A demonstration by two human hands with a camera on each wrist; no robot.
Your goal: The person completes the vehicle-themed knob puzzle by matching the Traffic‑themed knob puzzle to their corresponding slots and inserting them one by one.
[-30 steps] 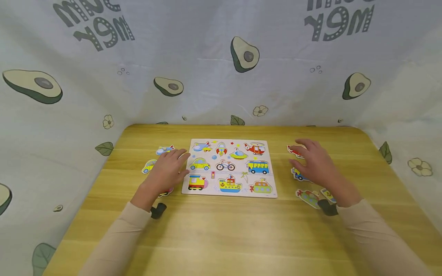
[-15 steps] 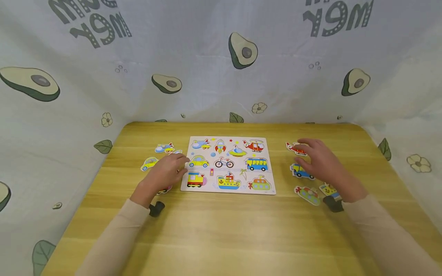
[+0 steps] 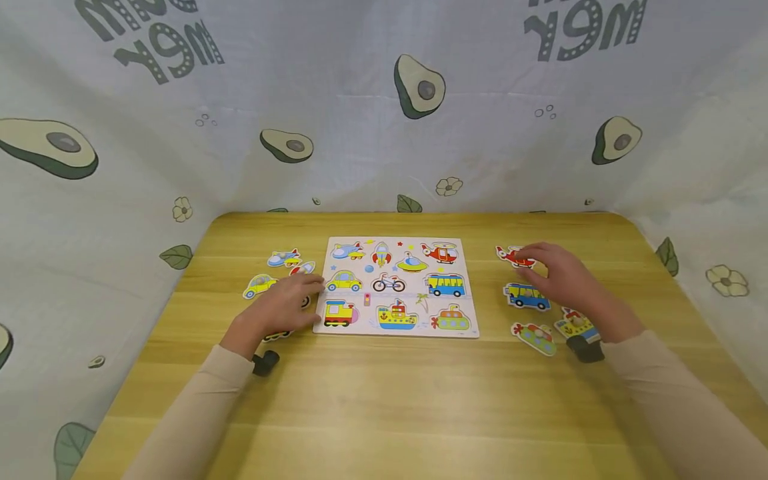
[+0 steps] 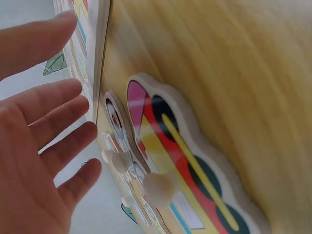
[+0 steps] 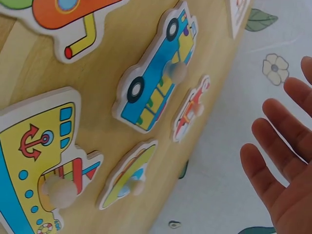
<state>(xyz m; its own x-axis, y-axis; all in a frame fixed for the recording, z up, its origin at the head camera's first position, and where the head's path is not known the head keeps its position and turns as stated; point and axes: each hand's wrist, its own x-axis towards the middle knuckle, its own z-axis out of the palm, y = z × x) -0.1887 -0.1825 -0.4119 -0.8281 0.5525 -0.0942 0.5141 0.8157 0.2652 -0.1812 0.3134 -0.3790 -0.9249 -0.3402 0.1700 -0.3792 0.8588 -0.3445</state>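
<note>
A wooden puzzle board (image 3: 365, 320) printed with vehicles lies mid-table. My left hand (image 3: 279, 307) hovers beside its left edge with nothing in the fingers, above a train piece (image 4: 187, 168) and a partly hidden bicycle piece (image 3: 306, 301). An airplane piece (image 3: 283, 258), a rocket piece (image 3: 304, 268) and a car piece (image 3: 259, 285) lie around it. My right hand (image 3: 564, 277), also holding nothing, hovers near the helicopter piece (image 3: 507, 255). Closer to me are a bus piece (image 3: 525, 297), a submarine piece (image 3: 531, 337) and a ship piece (image 3: 573, 325). The right wrist view adds a flying saucer piece (image 5: 122, 180).
All this rests on a wood-grain table (image 3: 384, 407). A pale cloth (image 3: 354, 173) with avocado prints hangs behind and at both sides. Round wooden knobs stand up from the pieces. Black wrist devices (image 3: 265, 363) sit beneath both wrists.
My left hand has drawn slightly left and towards me, uncovering the rocket piece. My right hand has shifted a little right, showing more of the bus and ship pieces. The pieces lie still.
</note>
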